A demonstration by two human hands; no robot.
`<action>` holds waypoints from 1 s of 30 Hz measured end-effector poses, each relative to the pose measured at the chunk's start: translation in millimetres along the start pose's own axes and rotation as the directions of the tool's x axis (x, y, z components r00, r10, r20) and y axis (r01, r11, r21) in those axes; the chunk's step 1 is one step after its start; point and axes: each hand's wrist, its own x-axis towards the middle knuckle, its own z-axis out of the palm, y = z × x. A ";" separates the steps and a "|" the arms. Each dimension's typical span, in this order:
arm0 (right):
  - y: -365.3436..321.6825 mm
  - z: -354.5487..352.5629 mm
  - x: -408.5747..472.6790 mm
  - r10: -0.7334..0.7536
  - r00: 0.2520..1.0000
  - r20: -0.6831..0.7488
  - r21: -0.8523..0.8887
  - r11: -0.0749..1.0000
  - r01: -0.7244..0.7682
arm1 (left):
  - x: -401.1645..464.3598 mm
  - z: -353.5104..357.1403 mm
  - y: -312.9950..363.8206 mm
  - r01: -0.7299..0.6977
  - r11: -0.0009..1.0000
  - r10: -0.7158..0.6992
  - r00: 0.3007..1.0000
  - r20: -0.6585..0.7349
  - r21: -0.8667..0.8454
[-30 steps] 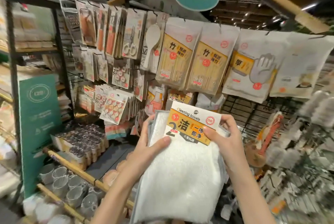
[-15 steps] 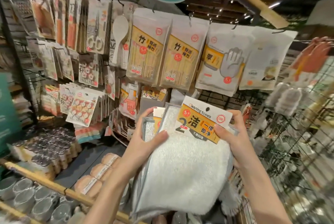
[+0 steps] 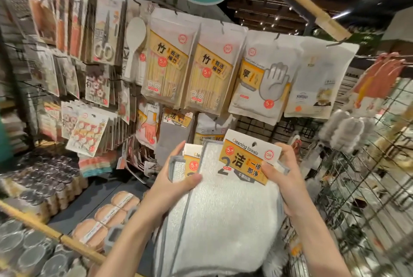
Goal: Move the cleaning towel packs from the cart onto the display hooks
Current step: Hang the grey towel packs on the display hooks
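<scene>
We hold a stack of cleaning towel packs (image 3: 225,205) at about 6 o'clock, in front of the display rack (image 3: 257,128). Our left hand (image 3: 176,185) grips the stack's left edge, thumb pressed across the front towel. Our right hand (image 3: 285,176) pinches the front pack's header card (image 3: 250,157) at its right end. The packs look light and floppy, the cloth sagging below the card. The stiff card, with its hang hole at 12 o'clock, seems the best place to hold while threading a hook.
</scene>
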 end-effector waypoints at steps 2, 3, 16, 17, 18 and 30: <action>4.6 1.2 2.5 0.016 0.999 -0.044 0.001 1.000 -0.016 | 6.2 0.0 -6.8 0.040 0.999 -0.040 0.999 -0.025 -0.032; 7.7 2.5 4.2 0.022 0.997 -0.069 0.001 1.000 -0.022 | 8.9 0.0 -10.1 0.054 0.998 -0.056 0.997 -0.051 -0.045; 27.6 13.4 41.6 0.020 0.948 -0.318 -0.113 0.992 -0.059 | 48.0 -7.4 -25.1 -0.005 0.996 -0.010 0.987 -0.160 -0.093; 28.7 10.6 45.2 0.012 0.941 -0.337 -0.122 0.991 -0.056 | 51.5 -8.5 -26.1 -0.012 0.995 -0.003 0.987 -0.163 -0.096; 30.1 6.9 48.7 0.004 0.934 -0.357 -0.137 0.989 -0.056 | 54.8 -9.6 -27.2 -0.022 0.995 0.006 0.986 -0.169 -0.096; 49.5 -29.5 86.5 0.064 0.886 -0.459 -0.139 0.980 -0.142 | 81.2 -20.1 -28.5 -0.050 0.995 0.029 0.975 -0.221 -0.091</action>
